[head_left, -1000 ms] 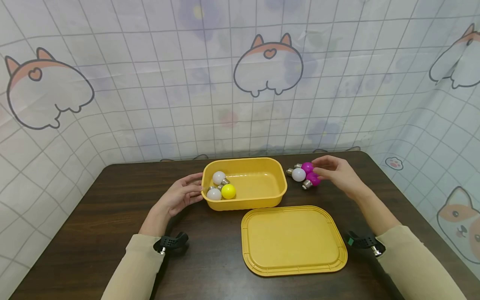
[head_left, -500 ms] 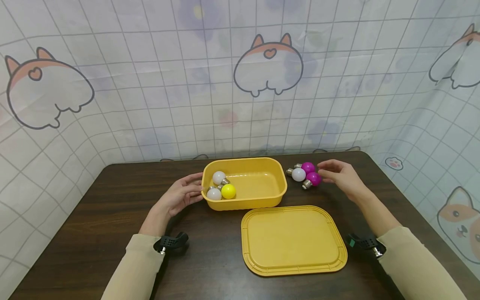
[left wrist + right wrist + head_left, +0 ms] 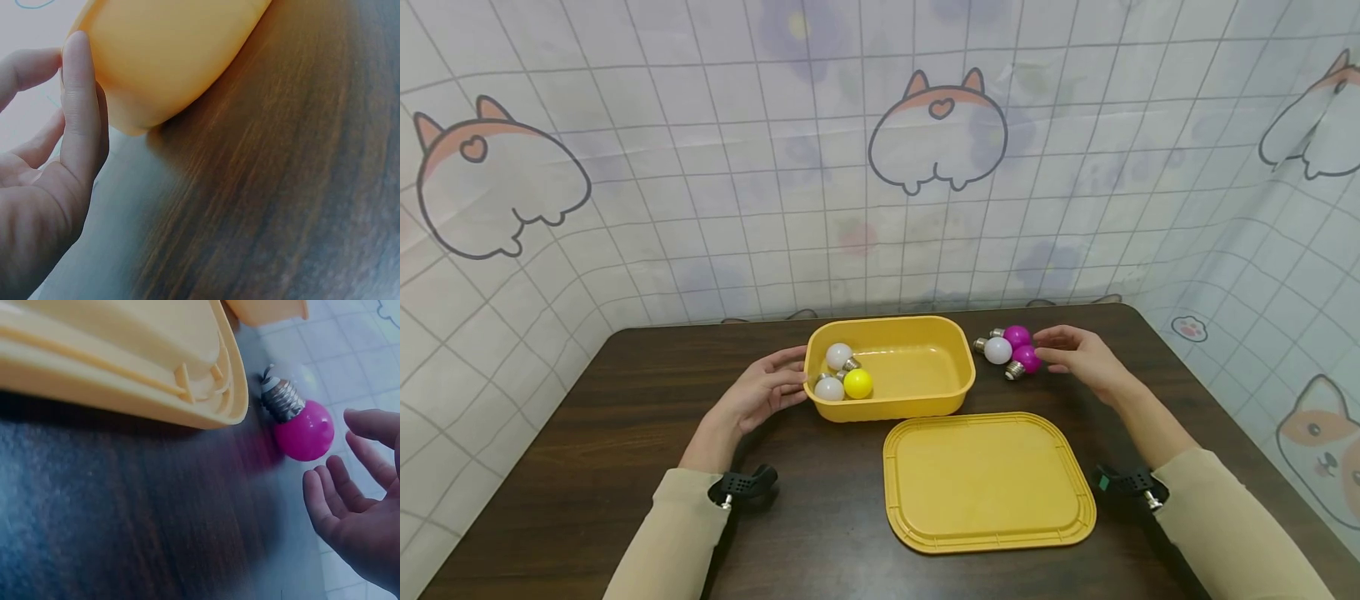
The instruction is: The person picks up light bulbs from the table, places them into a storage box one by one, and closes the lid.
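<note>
The right hand, loosely spread, held nothing just beside the nearer purple bulb, probably fragile, safest gripped by its base. The left hand, fingers relaxed, touched the box.

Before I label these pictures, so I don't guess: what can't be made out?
Inside of the yellow box, left wrist view: hidden by its wall.
Part of the yellow lid, right wrist view: cut by top and left edges.
Any markings on the front purple bulb, head view: too small.
</note>
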